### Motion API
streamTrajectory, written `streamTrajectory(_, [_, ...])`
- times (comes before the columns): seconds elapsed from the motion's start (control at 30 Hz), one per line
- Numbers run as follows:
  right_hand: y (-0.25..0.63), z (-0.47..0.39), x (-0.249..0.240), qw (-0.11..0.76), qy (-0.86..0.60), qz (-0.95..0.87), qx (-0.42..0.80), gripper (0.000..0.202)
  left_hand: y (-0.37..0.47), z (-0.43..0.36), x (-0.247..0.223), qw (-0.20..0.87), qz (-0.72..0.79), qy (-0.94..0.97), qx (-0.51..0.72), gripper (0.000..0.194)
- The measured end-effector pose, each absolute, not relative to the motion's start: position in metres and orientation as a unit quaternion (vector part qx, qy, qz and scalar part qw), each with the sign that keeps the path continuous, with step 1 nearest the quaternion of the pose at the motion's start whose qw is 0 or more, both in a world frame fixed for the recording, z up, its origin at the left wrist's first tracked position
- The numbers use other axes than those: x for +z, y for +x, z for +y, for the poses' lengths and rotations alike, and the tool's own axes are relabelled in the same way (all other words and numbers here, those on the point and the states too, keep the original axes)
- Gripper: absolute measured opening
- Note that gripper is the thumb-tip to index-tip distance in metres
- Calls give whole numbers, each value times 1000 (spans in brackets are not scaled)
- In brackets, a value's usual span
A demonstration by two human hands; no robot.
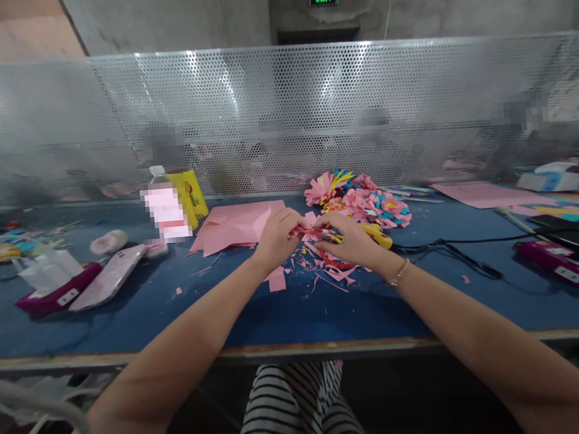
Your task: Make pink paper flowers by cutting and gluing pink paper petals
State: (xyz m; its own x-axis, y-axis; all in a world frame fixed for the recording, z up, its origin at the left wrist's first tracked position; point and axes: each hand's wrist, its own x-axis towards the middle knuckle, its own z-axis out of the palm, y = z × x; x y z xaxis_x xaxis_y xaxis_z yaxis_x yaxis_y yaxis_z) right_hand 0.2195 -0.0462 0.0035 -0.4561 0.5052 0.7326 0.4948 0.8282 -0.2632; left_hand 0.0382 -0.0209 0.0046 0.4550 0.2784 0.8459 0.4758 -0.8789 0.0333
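Note:
Both hands meet over the blue table, at the middle of the view. My left hand (279, 234) pinches a small piece of pink paper (310, 229) from the left side. From the right, my right hand (349, 239) holds the same pink piece with its fingers bent. Under the hands lie many pink paper scraps (341, 274) and something red and round, partly hidden. A yellow tool handle (378, 235) shows just beyond my right hand. Behind it rests a pile of pink, blue and yellow paper flowers (368, 201). Pink sheets (235, 226) lie behind my left hand.
On the left stand a bottle (166, 210) and a yellow packet (192, 194), near a phone (111, 278) and a purple power strip (59, 292). Another purple strip (564, 265) and black cables (463, 257) lie right. A perforated metal screen (279, 91) closes the back.

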Motion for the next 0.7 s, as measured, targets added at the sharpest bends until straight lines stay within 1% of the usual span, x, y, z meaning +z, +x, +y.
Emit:
streamTrajectory(0.13, [219, -44, 3, 453, -321, -829, 69, 24, 41, -24, 6, 71, -252, -837, -480, 7])
streamTrajectory(0.3, [217, -45, 6, 481, -314, -804, 157, 26, 43, -27, 6, 15, -306, -811, -499, 7])
streamTrajectory(0.43, [216, -42, 5, 499, -316, -790, 163, 19, 43, -25, 5, -25, -324, -794, -513, 12])
streamTrajectory(0.5, [217, -39, 4, 514, -326, -776, 167, 16, 43, -24, 5, -49, -325, -779, -533, 18])
streamTrajectory(0.6, [222, -34, 5, 549, -339, -737, 200, 16, 41, -23, 7, -107, -303, -750, -578, 25])
streamTrajectory(0.7, [227, -31, 10, 602, -348, -660, 286, 16, 37, -19, 9, -184, -281, -705, -624, 20])
